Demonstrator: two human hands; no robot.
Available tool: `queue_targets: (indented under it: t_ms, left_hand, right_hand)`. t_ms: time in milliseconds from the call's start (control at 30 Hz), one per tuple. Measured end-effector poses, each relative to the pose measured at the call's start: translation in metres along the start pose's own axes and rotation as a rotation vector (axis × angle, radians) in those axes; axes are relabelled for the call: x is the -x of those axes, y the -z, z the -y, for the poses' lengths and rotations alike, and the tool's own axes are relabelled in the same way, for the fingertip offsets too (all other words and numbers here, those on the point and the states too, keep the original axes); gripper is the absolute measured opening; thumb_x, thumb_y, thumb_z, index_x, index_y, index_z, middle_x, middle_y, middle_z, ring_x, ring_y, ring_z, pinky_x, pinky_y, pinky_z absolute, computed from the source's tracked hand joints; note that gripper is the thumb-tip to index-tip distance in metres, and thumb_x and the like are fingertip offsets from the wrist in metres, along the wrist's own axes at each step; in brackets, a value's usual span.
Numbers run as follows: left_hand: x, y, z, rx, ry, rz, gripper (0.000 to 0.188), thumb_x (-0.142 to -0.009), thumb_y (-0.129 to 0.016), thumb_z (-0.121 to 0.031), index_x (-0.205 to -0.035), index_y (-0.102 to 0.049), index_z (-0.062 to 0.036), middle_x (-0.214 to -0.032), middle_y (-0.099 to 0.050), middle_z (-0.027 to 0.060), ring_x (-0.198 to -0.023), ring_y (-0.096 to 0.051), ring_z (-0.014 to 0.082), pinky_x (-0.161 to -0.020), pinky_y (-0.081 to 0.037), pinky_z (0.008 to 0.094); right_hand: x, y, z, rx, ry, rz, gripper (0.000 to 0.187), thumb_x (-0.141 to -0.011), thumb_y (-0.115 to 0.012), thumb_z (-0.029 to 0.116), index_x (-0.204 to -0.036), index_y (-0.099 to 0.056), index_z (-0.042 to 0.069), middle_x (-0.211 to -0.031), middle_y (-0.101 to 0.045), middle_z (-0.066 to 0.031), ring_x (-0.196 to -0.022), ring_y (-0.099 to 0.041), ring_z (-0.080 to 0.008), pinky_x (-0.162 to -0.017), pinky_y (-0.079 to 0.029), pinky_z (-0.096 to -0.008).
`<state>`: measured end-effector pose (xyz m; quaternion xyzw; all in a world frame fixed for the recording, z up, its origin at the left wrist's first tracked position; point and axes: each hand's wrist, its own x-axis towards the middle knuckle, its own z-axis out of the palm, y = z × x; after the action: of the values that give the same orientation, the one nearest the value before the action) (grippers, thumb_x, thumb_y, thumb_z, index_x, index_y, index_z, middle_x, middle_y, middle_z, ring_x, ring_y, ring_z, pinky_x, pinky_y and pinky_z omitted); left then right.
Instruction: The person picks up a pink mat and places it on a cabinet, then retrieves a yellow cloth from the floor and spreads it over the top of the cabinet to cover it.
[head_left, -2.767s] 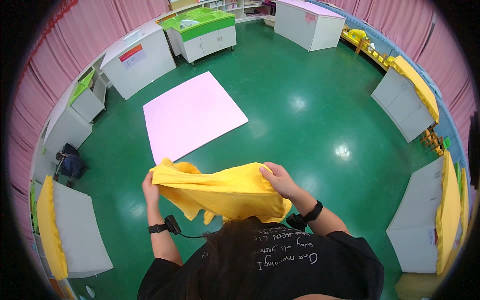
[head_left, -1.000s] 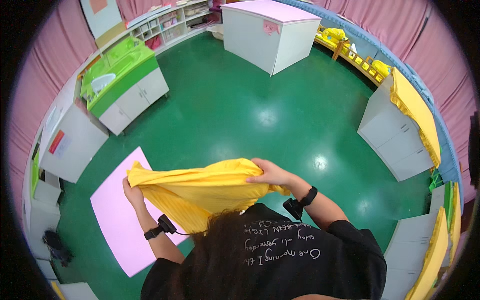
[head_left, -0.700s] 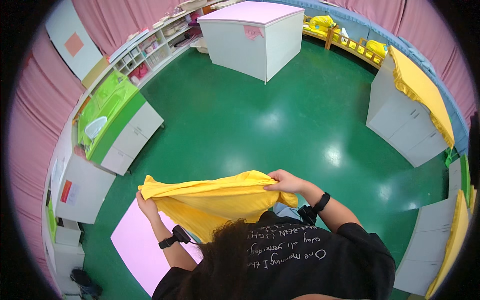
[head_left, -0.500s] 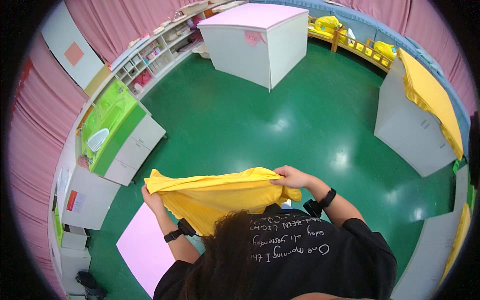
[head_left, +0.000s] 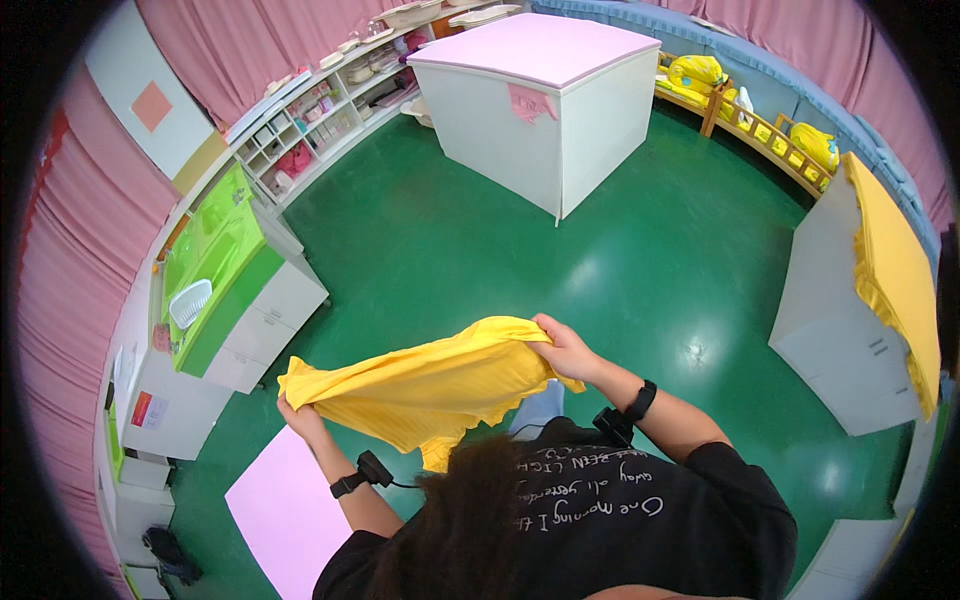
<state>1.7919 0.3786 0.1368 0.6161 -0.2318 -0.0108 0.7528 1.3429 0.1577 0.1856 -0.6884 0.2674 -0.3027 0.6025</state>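
Observation:
A yellow ribbed cloth, perhaps a garment (head_left: 430,382), is stretched between my two hands in front of my body. My left hand (head_left: 298,415) grips its left end, the fingers partly hidden by the fabric. At the other end my right hand (head_left: 562,350) pinches the upper corner, slightly higher than the left. The cloth's upper edge is folded over, and its lower part hangs loose toward me. Both wrists wear black bands with small black devices.
A pink-topped white cabinet (head_left: 520,125) stands ahead on the green floor (head_left: 420,245). To the left is a green play sink unit (head_left: 235,280); to the right, a white cabinet with a yellow cover (head_left: 895,285). A pink tabletop (head_left: 285,515) lies close by my left arm.
The cloth's right end has risen with my right hand and its lower edge swings more freely. My left hand is slightly lower. The view of the room has shifted a little.

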Motion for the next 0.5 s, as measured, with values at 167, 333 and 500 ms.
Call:
queue_targets:
  t_ms: [167, 333, 500]
  left_hand:
    - [-0.037, -0.119, 0.027, -0.188, 0.008, -0.168, 0.026, -0.085, -0.049, -0.006, -0.108, -0.040, 0.0029, -0.106, -0.051, 0.0147, -0.094, -0.055, 0.0232, -0.081, -0.047, 0.0332]
    - [-0.087, -0.244, 0.036, -0.020, 0.098, -0.159, 0.028, -0.084, -0.051, -0.009, -0.107, -0.041, 0.0019, -0.104, -0.052, 0.0142, -0.090, -0.054, 0.0212, -0.077, -0.048, 0.0326]
    - [-0.147, -0.357, 0.074, -0.062, 0.076, -0.089, 0.026, -0.083, -0.051, -0.009, -0.106, -0.043, 0.0015, -0.102, -0.053, 0.0131, -0.089, -0.055, 0.0215, -0.077, -0.048, 0.0329]
  right_hand:
    - [-0.103, 0.070, -0.008, 0.151, 0.076, 0.042, 0.017, -0.084, -0.051, 0.013, -0.096, -0.048, 0.001, -0.086, -0.055, -0.0113, -0.082, -0.052, -0.0174, -0.073, -0.042, -0.0297]
    - [-0.197, 0.144, -0.007, 0.150, 0.051, 0.096, 0.018, -0.084, -0.053, 0.015, -0.094, -0.048, 0.001, -0.083, -0.056, -0.0129, -0.079, -0.054, -0.0195, -0.071, -0.042, -0.0307]
    - [-0.274, 0.227, -0.030, 0.081, 0.044, 0.064, 0.021, -0.084, -0.054, 0.018, -0.093, -0.047, 0.001, -0.082, -0.055, -0.0123, -0.076, -0.052, -0.0198, -0.069, -0.042, -0.0311]
